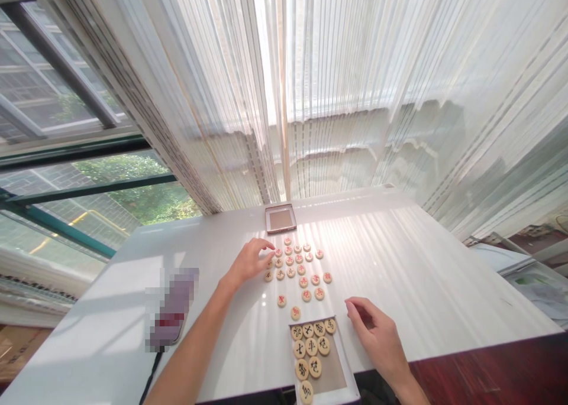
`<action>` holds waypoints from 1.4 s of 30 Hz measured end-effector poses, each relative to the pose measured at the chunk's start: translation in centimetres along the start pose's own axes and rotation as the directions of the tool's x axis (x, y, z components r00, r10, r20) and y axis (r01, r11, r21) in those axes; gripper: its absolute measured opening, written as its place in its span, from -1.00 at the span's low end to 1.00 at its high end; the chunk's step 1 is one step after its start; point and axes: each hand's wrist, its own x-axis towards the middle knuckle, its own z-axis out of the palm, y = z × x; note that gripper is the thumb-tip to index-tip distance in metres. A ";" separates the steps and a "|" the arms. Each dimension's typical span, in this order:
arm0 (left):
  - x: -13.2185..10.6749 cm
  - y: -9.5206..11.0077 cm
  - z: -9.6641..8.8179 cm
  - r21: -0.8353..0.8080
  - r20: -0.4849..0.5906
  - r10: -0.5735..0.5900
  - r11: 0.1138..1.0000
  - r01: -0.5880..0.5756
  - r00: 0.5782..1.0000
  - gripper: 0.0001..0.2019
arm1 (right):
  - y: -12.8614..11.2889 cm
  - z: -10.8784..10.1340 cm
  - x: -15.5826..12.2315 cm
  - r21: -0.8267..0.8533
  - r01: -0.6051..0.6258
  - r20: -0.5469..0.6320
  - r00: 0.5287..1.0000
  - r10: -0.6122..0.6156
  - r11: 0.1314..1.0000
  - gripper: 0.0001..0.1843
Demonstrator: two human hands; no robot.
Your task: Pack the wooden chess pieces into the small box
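Table (421, 275): the right half lies bare and free for passage, as does the strip between the pieces (298, 269) and the blurred object (173, 307) at left. Obstacles are the pieces clustered mid-table, the lid (280, 219) beyond them, the box (347, 363) at the near edge, and the curtain (355, 97) closing the far side. The left hand (251, 262) blocks the cluster's left flank, and the right hand (377, 337) lies just right of the box.

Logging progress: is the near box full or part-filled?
Part-filled: the box holds black-marked pieces, with bare floor showing at its right.
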 end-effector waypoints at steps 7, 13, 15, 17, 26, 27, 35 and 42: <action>-4.6 -0.4 0.1 -0.040 -0.046 -0.019 0.999 0.017 0.999 -0.88 | -0.3 0.2 -0.1 0.011 -0.022 -0.029 0.999 0.022 1.000 -0.63; -6.9 0.1 1.3 -0.074 -0.066 -0.061 0.996 0.057 0.996 -0.81 | 0.4 -0.2 0.0 -0.034 -0.005 0.053 0.999 0.007 0.999 -0.68; -7.1 0.3 1.5 -0.074 -0.073 -0.065 0.996 0.059 0.995 -0.80 | 0.5 -0.2 0.1 -0.046 0.002 0.067 0.998 0.001 0.999 -0.68; -7.1 0.4 1.6 -0.072 -0.076 -0.062 0.996 0.057 0.995 -0.80 | 0.6 -0.2 0.1 -0.050 0.008 0.066 0.998 -0.005 0.999 -0.67; -6.9 0.6 1.8 -0.059 -0.097 -0.060 0.997 0.054 0.994 -0.82 | -0.1 -0.1 0.2 -0.070 0.019 0.033 0.999 -0.017 0.997 -0.61; -7.0 0.6 1.9 -0.057 -0.097 -0.060 0.997 0.054 0.993 -0.82 | -0.2 0.0 0.2 -0.069 0.022 0.011 1.000 -0.021 0.997 -0.60; -6.5 0.6 1.6 -0.081 -0.079 -0.063 0.995 0.056 0.995 -0.78 | -0.1 0.0 0.2 -0.068 0.024 0.000 1.000 -0.024 0.997 -0.60; -5.4 -0.5 1.9 -0.041 -0.048 -0.022 0.999 0.020 0.999 -0.75 | -0.2 0.2 0.1 -0.058 0.029 -0.044 0.999 -0.032 0.998 -0.56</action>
